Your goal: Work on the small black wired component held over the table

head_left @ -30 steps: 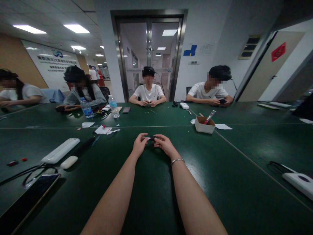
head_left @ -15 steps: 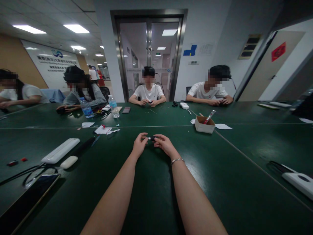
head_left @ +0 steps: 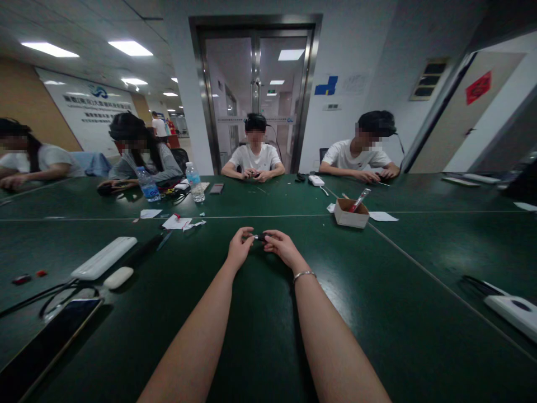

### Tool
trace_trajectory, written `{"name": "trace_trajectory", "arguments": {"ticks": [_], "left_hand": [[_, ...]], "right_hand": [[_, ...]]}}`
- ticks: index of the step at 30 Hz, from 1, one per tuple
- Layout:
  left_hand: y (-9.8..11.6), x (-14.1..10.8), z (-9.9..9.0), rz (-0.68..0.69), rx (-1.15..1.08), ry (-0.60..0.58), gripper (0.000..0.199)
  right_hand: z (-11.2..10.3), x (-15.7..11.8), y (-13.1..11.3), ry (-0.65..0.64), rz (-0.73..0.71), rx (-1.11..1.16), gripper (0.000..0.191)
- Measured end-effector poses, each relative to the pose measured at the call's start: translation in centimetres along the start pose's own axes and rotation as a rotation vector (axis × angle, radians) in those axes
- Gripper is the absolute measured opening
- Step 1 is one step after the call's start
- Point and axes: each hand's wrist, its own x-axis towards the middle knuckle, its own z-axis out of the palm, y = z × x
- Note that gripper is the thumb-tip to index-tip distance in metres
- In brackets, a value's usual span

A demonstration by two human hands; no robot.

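Green table [head_left: 268,336] fronts a glass double door [head_left: 232,67]. Left hand [head_left: 240,246] pinches the silvery end of a small object [head_left: 261,237]; right hand [head_left: 283,247] pinches its black end. Object lies between both hands; table contact cannot be determined. Open box [head_left: 351,219] stands beyond, rightward.

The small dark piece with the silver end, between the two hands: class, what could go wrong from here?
It could slip: only the fingertips of the left hand and right hand seem to hold the small dark piece. If dropped, it might be hard to spot against the dark green table. Fingers also cover part of it, so a poor grip could go unnoticed.
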Motion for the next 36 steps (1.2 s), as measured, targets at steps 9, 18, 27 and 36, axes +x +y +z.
{"name": "trace_trajectory", "arguments": {"ticks": [9,18,27,36], "left_hand": [[0.08,-0.02,0.02,-0.019,0.04,-0.005,0.029],[-0.12,0.07,-0.08,-0.018,0.027,-0.006,0.029],[0.12,-0.06,-0.03,-0.075,0.022,-0.002,0.03],[0.01,-0.07,-0.01,-0.004,0.015,0.008,0.032]], "right_hand": [[-0.11,0.14,0.18,-0.009,0.0,0.005,0.028],[-0.05,0.13,0.16,-0.004,0.001,-0.009,0.025],[-0.1,0.16,0.22,0.005,-0.004,-0.016,0.027],[-0.05,0.07,0.14,0.027,-0.001,-0.009,0.025]]}}
